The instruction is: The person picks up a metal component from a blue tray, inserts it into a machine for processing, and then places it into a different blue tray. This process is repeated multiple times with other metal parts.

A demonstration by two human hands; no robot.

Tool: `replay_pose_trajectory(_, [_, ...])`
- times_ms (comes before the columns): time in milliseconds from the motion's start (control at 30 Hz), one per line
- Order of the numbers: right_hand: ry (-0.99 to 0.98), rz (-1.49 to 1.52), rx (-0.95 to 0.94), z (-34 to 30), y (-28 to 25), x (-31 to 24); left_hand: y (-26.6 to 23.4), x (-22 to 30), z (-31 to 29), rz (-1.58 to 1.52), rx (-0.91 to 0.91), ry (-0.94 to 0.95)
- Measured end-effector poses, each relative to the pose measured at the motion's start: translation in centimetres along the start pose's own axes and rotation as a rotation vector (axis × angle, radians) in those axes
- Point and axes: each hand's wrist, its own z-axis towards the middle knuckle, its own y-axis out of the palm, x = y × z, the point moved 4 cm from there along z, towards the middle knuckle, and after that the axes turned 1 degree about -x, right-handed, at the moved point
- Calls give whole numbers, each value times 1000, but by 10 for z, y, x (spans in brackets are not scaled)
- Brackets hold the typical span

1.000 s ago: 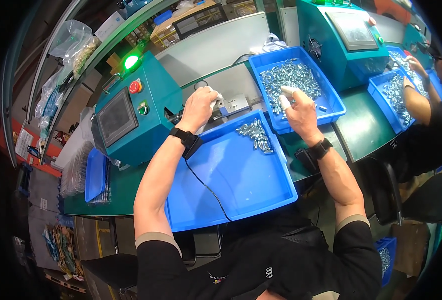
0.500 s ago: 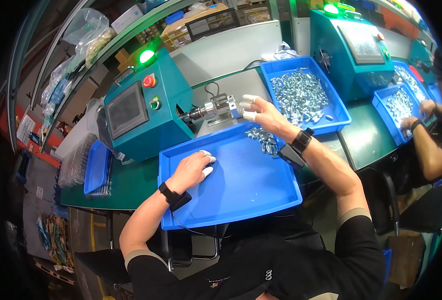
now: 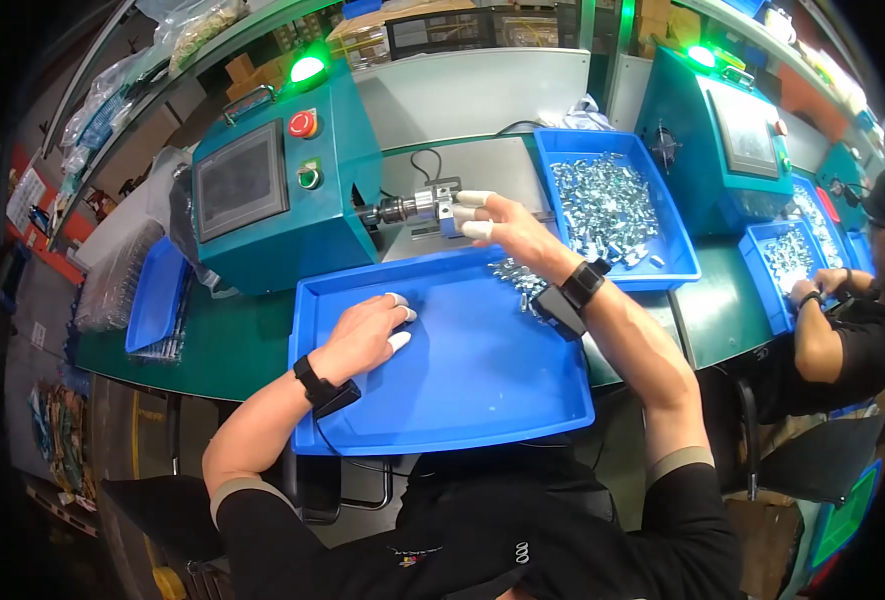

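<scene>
My left hand [image 3: 365,330] hovers palm down over the left side of a big blue tray [image 3: 443,436]. Its fingers are loosely bent, with the thumb apart and nothing visible between them. White finger cots cover fingertips on both hands. My right hand [image 3: 515,232] is at the outer end of a metal clamping fixture [image 3: 445,212], fingers closed in around it. Whatever they grip there is too small and hidden to name. The fixture lines up with a chuck-like shaft [image 3: 393,211] coming from a teal machine [image 3: 335,218]. Small shiny metal parts [image 3: 516,280] lie in the tray's far right corner.
Behind my right hand, a blue bin [image 3: 685,262] holds a heap of similar metal parts. A second teal machine [image 3: 708,150] stands to the right, near a co-worker's hands [image 3: 819,284] over another blue bin [image 3: 760,262]. A small blue tray [image 3: 155,300] sits at left.
The whole view has shifted slightly. My right hand stays at the fixture and my left hand stays over the tray. At right, the co-worker's hands have come closer together.
</scene>
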Motion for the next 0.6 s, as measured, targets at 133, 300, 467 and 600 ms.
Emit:
replay_pose_trajectory(133, [10,-61,-15,5,-27,3,6,1,-3,21,70,33])
replay_pose_trajectory(300, [83,-150,134,18,-48,12,11,5,-10,59,132,44])
replay_pose_trajectory(467, [77,-109,175,30,-35,10,12,3,-11,41,129,27])
replay_pose_trajectory(600, [95,-88,191,33,-33,8,11,3,-11,35,137,24])
